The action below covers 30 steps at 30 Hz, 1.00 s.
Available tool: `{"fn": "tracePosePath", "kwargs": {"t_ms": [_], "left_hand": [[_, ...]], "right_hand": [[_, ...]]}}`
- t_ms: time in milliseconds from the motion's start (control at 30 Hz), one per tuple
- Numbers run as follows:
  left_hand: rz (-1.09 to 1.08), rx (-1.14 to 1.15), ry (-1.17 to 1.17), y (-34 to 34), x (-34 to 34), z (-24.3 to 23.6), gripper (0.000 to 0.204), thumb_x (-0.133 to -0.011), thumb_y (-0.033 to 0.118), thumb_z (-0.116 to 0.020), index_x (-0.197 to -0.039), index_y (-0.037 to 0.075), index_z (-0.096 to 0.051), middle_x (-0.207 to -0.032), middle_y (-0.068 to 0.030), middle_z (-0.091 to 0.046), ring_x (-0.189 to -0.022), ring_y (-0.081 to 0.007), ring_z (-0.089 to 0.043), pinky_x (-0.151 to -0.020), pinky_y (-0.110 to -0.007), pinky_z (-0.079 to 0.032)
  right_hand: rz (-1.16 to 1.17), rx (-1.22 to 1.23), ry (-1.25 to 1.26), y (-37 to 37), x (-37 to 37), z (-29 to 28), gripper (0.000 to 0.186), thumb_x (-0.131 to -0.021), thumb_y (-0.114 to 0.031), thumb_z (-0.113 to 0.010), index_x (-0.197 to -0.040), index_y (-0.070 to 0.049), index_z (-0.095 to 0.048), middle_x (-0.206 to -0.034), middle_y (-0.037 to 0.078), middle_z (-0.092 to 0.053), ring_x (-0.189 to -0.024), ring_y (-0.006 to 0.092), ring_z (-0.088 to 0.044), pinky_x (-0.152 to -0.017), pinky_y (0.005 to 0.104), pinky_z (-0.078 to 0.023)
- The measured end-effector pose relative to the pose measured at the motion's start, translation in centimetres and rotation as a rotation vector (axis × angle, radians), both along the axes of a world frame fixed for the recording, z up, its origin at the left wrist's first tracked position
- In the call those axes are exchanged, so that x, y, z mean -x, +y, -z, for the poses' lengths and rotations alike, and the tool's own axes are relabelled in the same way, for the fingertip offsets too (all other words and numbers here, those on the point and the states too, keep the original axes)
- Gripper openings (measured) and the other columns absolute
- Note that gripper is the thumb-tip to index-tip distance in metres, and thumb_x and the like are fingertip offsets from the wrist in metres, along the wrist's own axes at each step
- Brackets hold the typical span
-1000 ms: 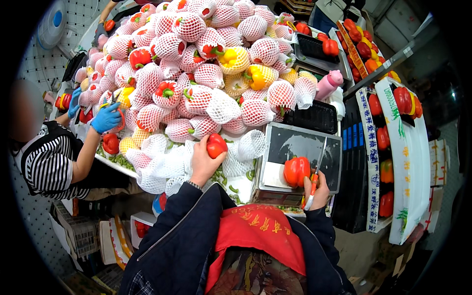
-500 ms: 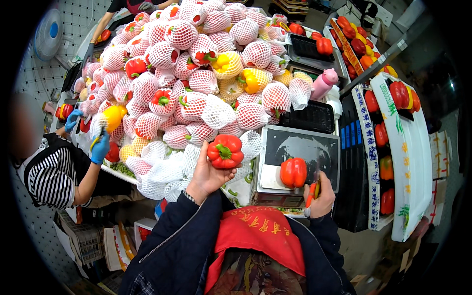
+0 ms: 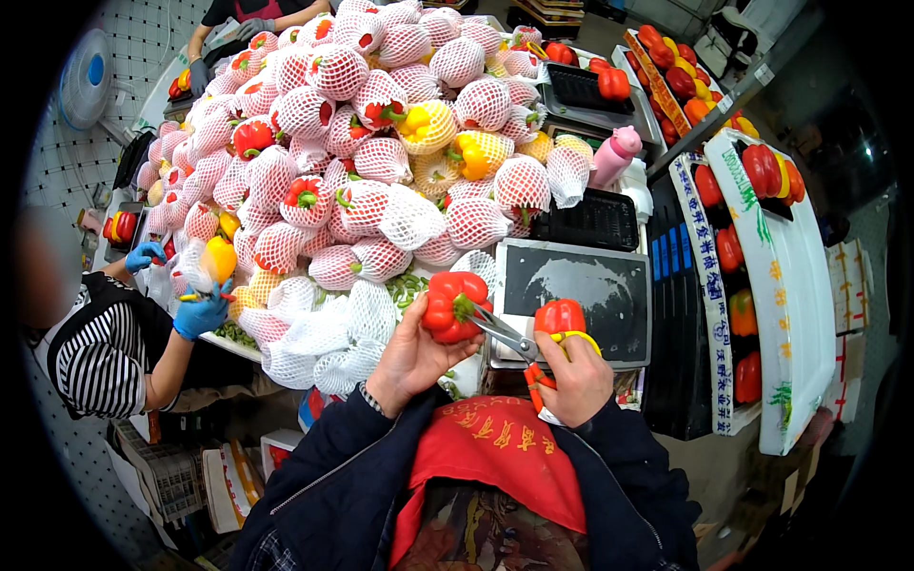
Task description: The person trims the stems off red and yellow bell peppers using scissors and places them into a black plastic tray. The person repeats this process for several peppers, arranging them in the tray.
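Observation:
My left hand (image 3: 411, 360) is closed round a red bell pepper (image 3: 451, 306), its green stem turned to the right. In my right hand (image 3: 577, 379) is a pair of scissors (image 3: 508, 335) with orange and yellow handles. The blades reach the pepper's stem; whether they are parted there is hard to make out. Behind my right hand, a second red bell pepper (image 3: 560, 318) stands on a dark scale (image 3: 609, 344), partly hidden by my fingers. White foam net sleeves (image 3: 367, 319) lie just left of my left hand.
A tall heap of net-wrapped peppers (image 3: 314, 114) fills the table ahead. Black trays (image 3: 595, 221) and a pink bottle (image 3: 615, 158) stand beyond the scale. White boxes (image 3: 776, 314) of peppers line the right. At left, a co-worker's blue-gloved hand (image 3: 200, 312) holds a cutting tool.
My right hand has brought the scissors left and up to the stem of the pepper in my left hand. That pepper has turned, its stem now facing the scissors. The co-worker's gloved hands shifted.

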State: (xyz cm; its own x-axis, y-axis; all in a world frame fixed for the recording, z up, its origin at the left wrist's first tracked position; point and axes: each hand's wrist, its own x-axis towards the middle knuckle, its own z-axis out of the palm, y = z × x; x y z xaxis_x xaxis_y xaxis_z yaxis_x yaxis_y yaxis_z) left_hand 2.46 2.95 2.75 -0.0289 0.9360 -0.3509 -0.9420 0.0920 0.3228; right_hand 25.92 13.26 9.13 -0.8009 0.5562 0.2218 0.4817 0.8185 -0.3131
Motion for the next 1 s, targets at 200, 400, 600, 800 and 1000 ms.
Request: {"fn": "tracePosePath", "kwargs": {"t_ms": [200, 400, 600, 800, 1000], "left_hand": [[-0.042, 0.075, -0.058, -1.7, 0.0, 1.7, 0.072, -0.098, 0.063, -0.043, -0.145, 0.009, -0.042, -0.14, -0.0187, -0.054, -0.114, -0.0325, -0.059, -0.097, -0.045, -0.049], [-0.085, 0.141, -0.203, -3.8, -0.5, 4.3, 0.075, -0.097, 0.066, -0.04, -0.141, 0.006, -0.046, -0.126, -0.019, -0.06, -0.1, -0.0325, -0.063, -0.087, -0.042, -0.053], [-0.142, 0.132, -0.016, -4.1, 0.0, 3.8, 0.068, -0.095, 0.054, -0.052, -0.144, 0.007, -0.041, -0.128, -0.0166, -0.058, -0.103, -0.031, -0.063, -0.085, -0.042, -0.053], [-0.192, -0.039, 0.879, -0.7, 0.0, 0.6, 0.097, -0.076, 0.02, -0.082, -0.154, 0.007, -0.025, -0.141, -0.0159, -0.047, -0.126, -0.0263, -0.052, -0.106, -0.039, -0.043], [-0.13, -0.175, 1.623, 6.4, -0.1, -1.3, 0.11, -0.065, 0.018, -0.087, -0.155, 0.004, -0.026, -0.142, -0.0175, -0.048, -0.132, -0.0264, -0.048, -0.112, -0.038, -0.037]], "right_hand": [[-0.075, -0.009, -0.069, -0.6, 0.8, 0.6, 0.05, -0.073, -0.021, -0.078, -0.119, -0.012, -0.061, -0.083, 0.01, -0.057, -0.077, 0.0289, -0.063, -0.066, 0.0398, -0.052], [-0.14, 0.095, -0.148, -1.4, 0.7, 1.4, 0.05, -0.073, -0.022, -0.08, -0.118, -0.012, -0.063, -0.074, 0.01, -0.056, -0.064, 0.0293, -0.063, -0.057, 0.0395, -0.051], [-0.013, 0.142, 0.115, -0.8, -0.3, 2.1, 0.049, -0.076, -0.017, -0.08, -0.121, -0.011, -0.062, -0.076, 0.01, -0.058, -0.062, 0.0281, -0.065, -0.056, 0.0388, -0.052], [0.203, 0.235, 0.398, 0.1, -3.2, 2.0, 0.053, -0.074, -0.006, -0.082, -0.122, -0.002, -0.061, -0.088, 0.016, -0.066, -0.073, 0.0322, -0.068, -0.064, 0.0363, -0.054], [0.433, 0.257, 0.45, 0.6, -7.4, 3.3, 0.051, -0.075, -0.006, -0.081, -0.121, 0.002, -0.062, -0.089, 0.017, -0.068, -0.075, 0.0264, -0.07, -0.068, 0.0328, -0.054]]}}
